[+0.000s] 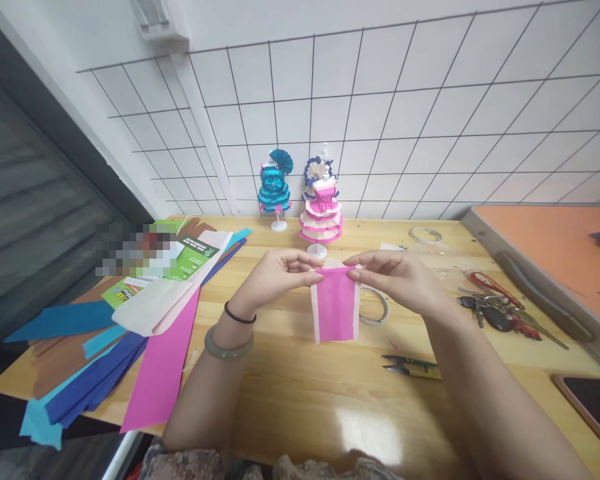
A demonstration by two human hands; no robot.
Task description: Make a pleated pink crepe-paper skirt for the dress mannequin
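Note:
A piece of pink crepe paper [335, 308] with pale side strips hangs upright above the table. My left hand [293, 270] pinches its top left corner, and my right hand [383, 272] pinches the top right corner. Behind the paper and partly hidden by it lies a roll of clear tape [378, 308]. Thread snips [411, 367] rest beneath my right forearm. Farther back stand a small dress form in pink and white paper [321, 217], a teal one [275, 187], and a white and navy one [316, 170] partly covered by the pink one.
Strips of coloured crepe paper [163, 367] and green packaging [193, 257] are heaped on the left. Keys [497, 315] and another tape roll [425, 235] lie on the right. A phone [593, 410] sits near the right edge, beside an orange-topped surface [555, 253]. A tiled wall [375, 120] rises behind the table.

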